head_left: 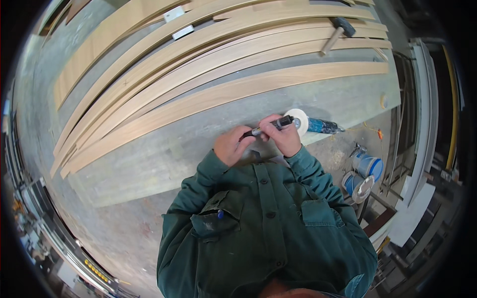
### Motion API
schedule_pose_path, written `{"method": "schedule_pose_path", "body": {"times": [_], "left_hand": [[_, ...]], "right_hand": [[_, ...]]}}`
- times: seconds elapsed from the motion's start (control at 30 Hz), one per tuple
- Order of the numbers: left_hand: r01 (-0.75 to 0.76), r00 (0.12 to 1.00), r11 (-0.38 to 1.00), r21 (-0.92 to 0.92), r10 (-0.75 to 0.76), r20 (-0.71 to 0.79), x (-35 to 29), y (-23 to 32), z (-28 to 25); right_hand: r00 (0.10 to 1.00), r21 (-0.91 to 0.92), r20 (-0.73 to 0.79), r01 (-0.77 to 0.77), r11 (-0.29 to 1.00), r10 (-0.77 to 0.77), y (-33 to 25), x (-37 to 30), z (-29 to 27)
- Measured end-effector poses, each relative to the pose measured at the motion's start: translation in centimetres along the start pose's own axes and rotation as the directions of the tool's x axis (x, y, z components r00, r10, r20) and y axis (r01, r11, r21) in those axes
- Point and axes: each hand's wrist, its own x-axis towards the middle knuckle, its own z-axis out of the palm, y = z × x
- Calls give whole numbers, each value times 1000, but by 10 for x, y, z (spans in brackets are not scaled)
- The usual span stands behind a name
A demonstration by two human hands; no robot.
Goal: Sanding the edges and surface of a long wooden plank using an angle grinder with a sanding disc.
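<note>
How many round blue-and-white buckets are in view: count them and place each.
2: a farther bucket, off the grey worktable to the person's right, and a nearer bucket beside it. Others may be hidden.

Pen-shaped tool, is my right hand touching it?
Touching: the head view shows your right hand wrapped around the pen-shaped tool, no gap between.

Pale wooden strips (pixel 223 93) lie roughly side by side along a grey-green bench (pixel 149 164), some meeting at their left ends; a dark-headed mallet (pixel 336 36) rests across those at far right. Two small white blocks (pixel 183 33) sit among the far strips. A teal-and-black cylindrical object (pixel 322 125) lies near the bench's edge. Right of the bench, two blue-and-white buckets (pixel 366 165) stand close together.
</note>
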Motion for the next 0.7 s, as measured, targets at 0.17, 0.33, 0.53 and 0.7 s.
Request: {"method": "schedule_pose_path", "body": {"times": [0.17,0.33,0.53,0.7], "left_hand": [[224,967,898,-379,-158,198,-7,-5,7],[635,772,190,-749,-180,609,-53,-39,1],[495,835,260,-829,-406,372,-73,-74,1],[238,940,841,-486,-326,-103,-43,-69,-24]], "right_hand": [[995,-57,-6,-96,994,96,-6,25,3],[949,180,-315,86,980,-25,-11,77,-40],[957,-498,28,265,826,-290,12,101,-25],[909,-672,136,376,638,-393,28,106,4]]}}
